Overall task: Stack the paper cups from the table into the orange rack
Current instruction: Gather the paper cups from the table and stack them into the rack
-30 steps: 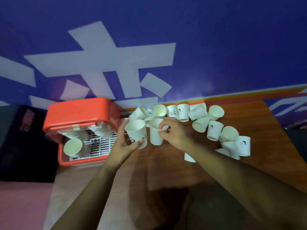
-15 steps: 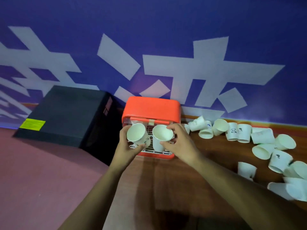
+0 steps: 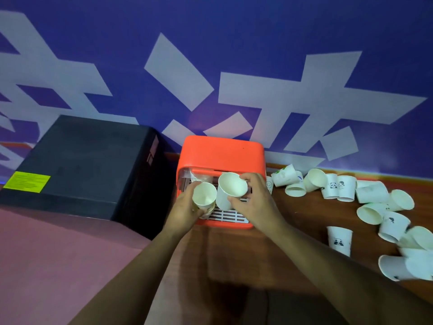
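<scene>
Wood table (image 3: pixel 293 231) stood against a blue wall (image 3: pixel 257 31) with white shapes, black box (image 3: pixel 89 165) to its left. Your left hand (image 3: pixel 185 212) gripped the first cup (image 3: pixel 203 195) and your right hand (image 3: pixel 253 202) pinched the second cup (image 3: pixel 230 186) at the rim, both at the orange rack (image 3: pixel 220 153) opening. Mouths faced you, bases pointed into the rack, long axes tilted. Loose cups (image 3: pixel 339 191) lay scattered to the right.

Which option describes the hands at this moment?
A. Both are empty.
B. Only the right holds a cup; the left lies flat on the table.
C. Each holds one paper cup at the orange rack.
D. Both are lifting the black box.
C: the left hand grips one paper cup and the right hand grips a second cup, both at the open front of the orange rack.
</scene>
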